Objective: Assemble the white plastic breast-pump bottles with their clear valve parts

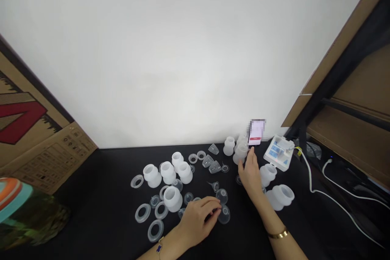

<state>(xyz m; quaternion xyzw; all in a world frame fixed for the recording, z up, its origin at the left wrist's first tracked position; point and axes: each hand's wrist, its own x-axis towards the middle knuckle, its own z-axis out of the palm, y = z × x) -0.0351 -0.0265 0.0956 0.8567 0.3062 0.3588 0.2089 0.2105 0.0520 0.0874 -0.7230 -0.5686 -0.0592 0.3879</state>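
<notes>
My left hand [201,219] is low over the black table, fingers curled, thumb and fingertips closing at the left rim of a clear dome-shaped part [224,214]. A second clear dome [222,196] lies just behind it. A clear part with a thin stem [214,186] is farther back. My right hand [251,172] reaches forward with fingers extended and thumb apart, beside a translucent white bottle-shaped cup [240,152]; whether it touches the cup I cannot tell. Under its thumb side, a small round clear part [239,179] is partly covered.
Several white cups [167,172] and clear rings [155,230] lie to the left; more cups [280,196] stand right. Clear cone pieces [215,167] lie at the middle. A phone [256,133] leans at the wall, near a white box [278,153] and cables [310,178]. A lidded jar [27,215] stands far left.
</notes>
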